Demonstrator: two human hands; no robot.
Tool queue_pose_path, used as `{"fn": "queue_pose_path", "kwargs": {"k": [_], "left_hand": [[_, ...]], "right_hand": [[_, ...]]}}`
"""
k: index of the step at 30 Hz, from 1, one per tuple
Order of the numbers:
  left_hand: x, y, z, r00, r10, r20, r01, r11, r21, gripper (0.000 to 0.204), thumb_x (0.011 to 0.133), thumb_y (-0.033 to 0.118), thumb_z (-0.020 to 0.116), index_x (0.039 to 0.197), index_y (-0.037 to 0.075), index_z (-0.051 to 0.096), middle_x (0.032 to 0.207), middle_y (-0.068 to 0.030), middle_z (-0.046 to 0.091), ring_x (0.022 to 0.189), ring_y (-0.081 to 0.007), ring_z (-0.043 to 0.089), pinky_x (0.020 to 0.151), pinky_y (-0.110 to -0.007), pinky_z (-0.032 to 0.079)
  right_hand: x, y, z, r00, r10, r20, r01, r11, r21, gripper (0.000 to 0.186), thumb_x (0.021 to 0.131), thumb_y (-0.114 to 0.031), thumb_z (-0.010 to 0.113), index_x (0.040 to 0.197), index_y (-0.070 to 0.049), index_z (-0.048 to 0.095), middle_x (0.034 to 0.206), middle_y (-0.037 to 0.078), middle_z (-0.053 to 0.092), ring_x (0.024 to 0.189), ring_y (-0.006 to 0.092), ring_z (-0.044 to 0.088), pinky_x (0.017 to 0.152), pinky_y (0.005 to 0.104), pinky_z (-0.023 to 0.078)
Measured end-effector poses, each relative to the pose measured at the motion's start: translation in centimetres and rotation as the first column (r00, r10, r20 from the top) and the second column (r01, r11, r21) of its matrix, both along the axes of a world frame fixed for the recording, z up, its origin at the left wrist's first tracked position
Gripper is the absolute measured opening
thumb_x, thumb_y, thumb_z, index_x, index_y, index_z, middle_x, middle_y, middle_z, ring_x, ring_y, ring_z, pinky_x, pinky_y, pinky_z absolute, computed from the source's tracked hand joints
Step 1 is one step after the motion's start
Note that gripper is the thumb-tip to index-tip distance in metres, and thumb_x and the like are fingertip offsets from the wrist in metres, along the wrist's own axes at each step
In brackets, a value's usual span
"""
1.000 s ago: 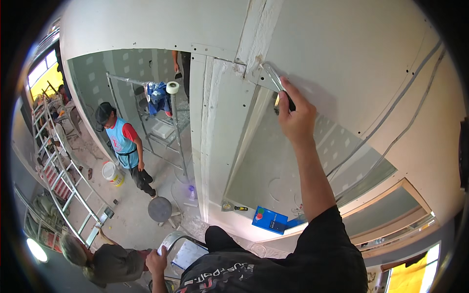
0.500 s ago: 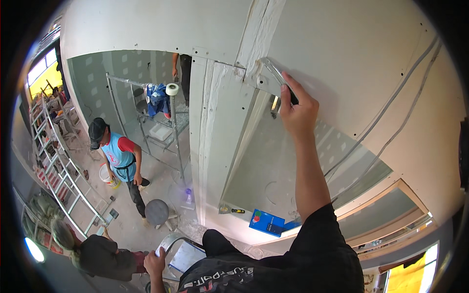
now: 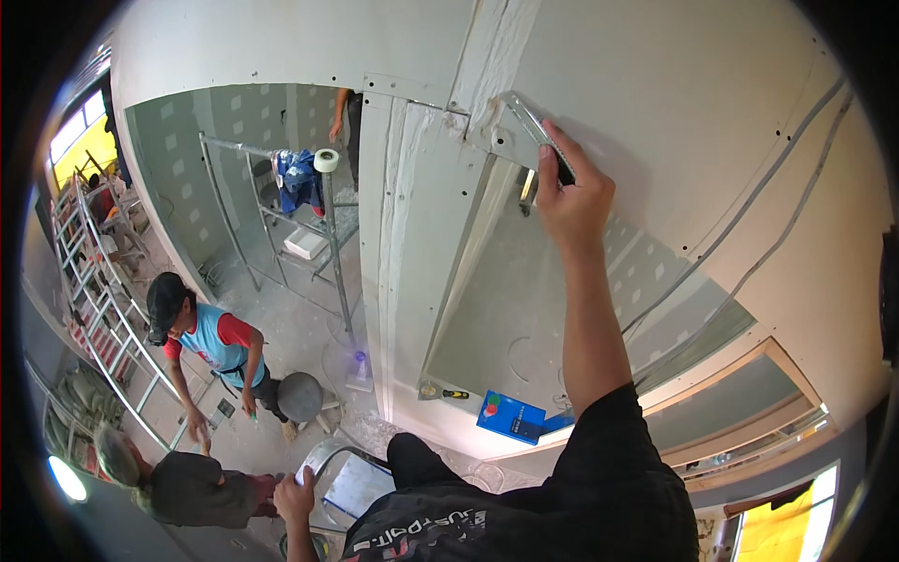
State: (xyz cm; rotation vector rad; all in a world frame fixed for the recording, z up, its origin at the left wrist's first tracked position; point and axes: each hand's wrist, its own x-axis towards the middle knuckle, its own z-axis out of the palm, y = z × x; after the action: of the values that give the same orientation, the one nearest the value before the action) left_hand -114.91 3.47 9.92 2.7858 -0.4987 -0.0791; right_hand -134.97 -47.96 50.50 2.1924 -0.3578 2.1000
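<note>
My right hand (image 3: 575,199) is raised to the wall, its fingers wrapped round the dark handle of a wide metal putty knife (image 3: 527,120). The blade lies against the plasterboard by a corner, beside a rough white strip of joint compound (image 3: 496,56). Just left of the blade, boards meet at a small broken gap (image 3: 456,122). Low on the left, my left hand (image 3: 295,498) is closed round the curved metal rail (image 3: 330,455) of a stepladder, whose light-coloured top platform (image 3: 358,489) shows beside it.
On the opening's ledge lie a blue box (image 3: 510,418) and a yellow-black handled tool (image 3: 455,394). Grey cables (image 3: 740,215) hang at right. A capped co-worker (image 3: 220,342) and another person (image 3: 192,487) are below left, near a ladder (image 3: 112,309), a round stool (image 3: 301,397) and scaffolding (image 3: 335,244).
The capped co-worker has come nearer and leans toward the other person, arm stretched out. My right hand and the putty knife have barely shifted; my left hand stays on the rail.
</note>
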Motion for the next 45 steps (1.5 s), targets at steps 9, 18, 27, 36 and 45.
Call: {"fn": "queue_pose_path", "kwargs": {"k": [9, 18, 27, 36, 45], "left_hand": [[0.2, 0.1, -0.2, 1.0, -0.001, 0.021, 0.001, 1.0, 0.007, 0.063, 0.094, 0.06, 0.057, 0.083, 0.0, 0.073, 0.085, -0.0298, 0.07, 0.085, -0.0491, 0.069, 0.079, -0.058, 0.053], [0.4, 0.4, -0.8, 0.999, 0.01, 0.036, -0.01, 1.0, -0.021, 0.062, 0.092, 0.06, 0.061, 0.081, 0.0, 0.07, 0.08, -0.0274, 0.069, 0.082, -0.0486, 0.068, 0.076, -0.059, 0.051], [0.3, -0.8, -0.2, 1.0, 0.019, 0.002, -0.019, 0.999, -0.028, 0.06, 0.091, 0.059, 0.061, 0.089, 0.0, 0.075, 0.085, -0.0283, 0.071, 0.086, -0.0492, 0.069, 0.08, -0.058, 0.053], [-0.2, 0.7, 1.4, 0.995, 0.059, -0.085, -0.054, 0.997, 0.061, 0.066, 0.089, 0.068, 0.06, 0.091, 0.004, 0.078, 0.083, -0.025, 0.073, 0.083, -0.0438, 0.073, 0.078, -0.055, 0.057], [0.2, 0.4, 2.8, 0.986, -0.003, -0.166, -0.008, 0.998, -0.068, 0.078, 0.09, 0.075, 0.052, 0.092, 0.001, 0.077, 0.089, -0.0251, 0.074, 0.091, -0.041, 0.073, 0.084, -0.052, 0.057]], "right_hand": [[0.2, -0.3, -0.5, 0.999, -0.022, -0.037, 0.022, 1.0, 0.0, 0.028, 0.092, -0.008, 0.07, 0.119, -0.01, 0.076, 0.1, 0.016, 0.078, 0.083, 0.0317, 0.076, 0.072, 0.035, 0.06], [1.8, -0.6, -3.1, 0.999, -0.018, 0.048, 0.022, 0.996, -0.084, 0.031, 0.091, -0.005, 0.07, 0.122, -0.005, 0.074, 0.108, 0.016, 0.078, 0.09, 0.0313, 0.077, 0.078, 0.0355, 0.06], [2.0, -0.2, -4.7, 0.999, 0.025, 0.046, -0.031, 0.99, 0.137, 0.032, 0.092, -0.004, 0.07, 0.124, -0.003, 0.073, 0.109, 0.017, 0.077, 0.095, 0.0306, 0.077, 0.084, 0.0371, 0.06], [1.0, -0.1, -6.4, 0.996, -0.026, -0.08, 0.042, 0.978, 0.205, 0.033, 0.096, -0.007, 0.07, 0.129, 0.0, 0.07, 0.125, 0.019, 0.073, 0.107, 0.03, 0.073, 0.089, 0.0386, 0.059], [-0.6, 6.7, -14.7, 0.939, 0.202, 0.277, -0.339, 0.675, 0.656, 0.036, 0.106, -0.026, 0.062, 0.135, -0.005, 0.061, 0.089, 0.01, 0.068, 0.063, 0.011, 0.054, 0.052, 0.0255, 0.041]]}}
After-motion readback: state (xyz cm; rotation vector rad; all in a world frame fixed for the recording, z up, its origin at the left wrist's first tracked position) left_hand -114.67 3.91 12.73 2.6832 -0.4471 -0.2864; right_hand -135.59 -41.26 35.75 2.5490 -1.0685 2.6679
